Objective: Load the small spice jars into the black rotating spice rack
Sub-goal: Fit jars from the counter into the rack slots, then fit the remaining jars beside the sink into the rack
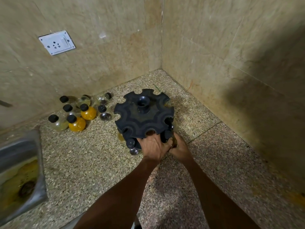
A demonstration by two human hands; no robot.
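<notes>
The black rotating spice rack stands on the speckled counter near the wall corner, and its notched top disc holds no jars. Two black-capped jars sit in its lower tier at the near side. My left hand reaches under the top disc between them, with its fingertips hidden. My right hand presses against it, closed around a brownish spice jar at the rack's near right edge. Several loose round jars with black caps stand left of the rack, two of them orange-yellow.
A steel sink with yellow stains is set into the counter at the left edge. Tiled walls meet in the corner just behind the rack. A white wall socket is above the loose jars. Bare counter lies in front of the jars.
</notes>
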